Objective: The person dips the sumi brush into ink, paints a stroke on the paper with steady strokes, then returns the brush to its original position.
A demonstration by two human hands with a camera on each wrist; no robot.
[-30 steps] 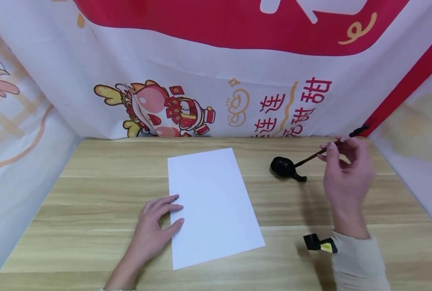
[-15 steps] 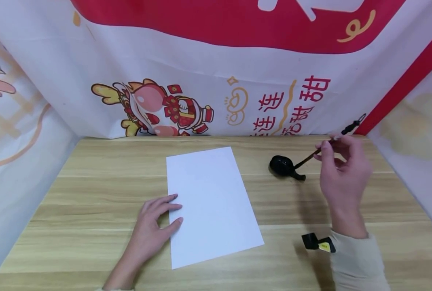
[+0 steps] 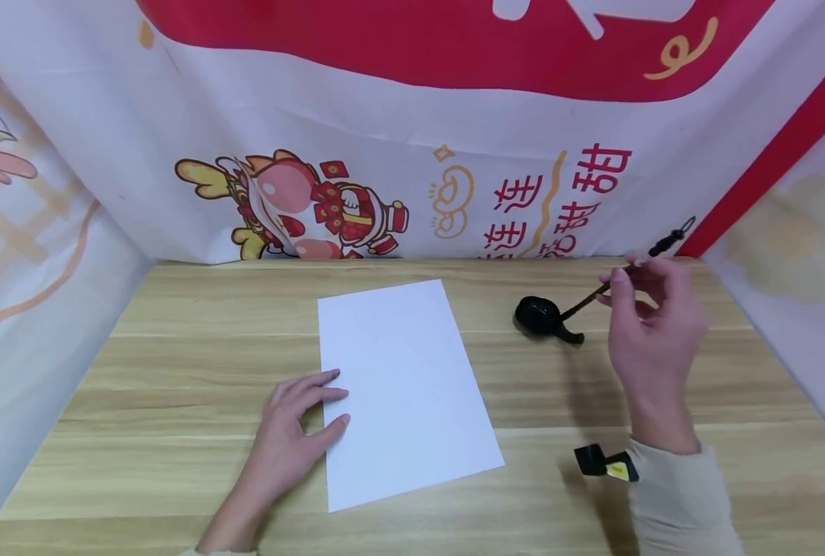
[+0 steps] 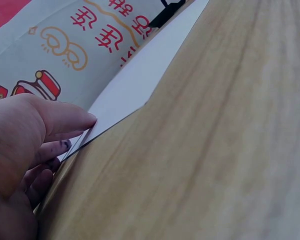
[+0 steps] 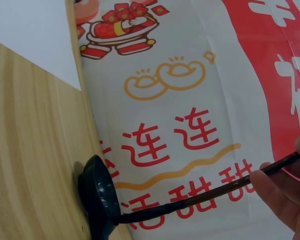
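Right hand is pinching a slender writing brush with a dark reddish-brown shaft partway along its length; grip is closing thumb and fingers round the shaft. Brush is slanting down toward the person's left above the pale, streaky wood-grain desk, its black upper end and thin hanging loop rising past the knuckles. Right wrist view is showing a small pale mark on the shaft, with the lower part thickening and darkening to black toward the tip. Tip is lying at the rim of a small, round, glossy black dish, just beside its curved, tail-like projection; cannot tell whether it is touching. Dish is sitting near the back of the desk, its shallow hollow catching light. Left hand is resting its fingertips on the left edge of a plain white rectangular paper sheet; grip is staying loose, thumb and fingers spread apart, one finger showing dark smudges in the left wrist view. Sheet is lying flat and slightly askew, well apart from the dish. Behind, a white cloth with red and gold print is hanging down to the desk's back edge.
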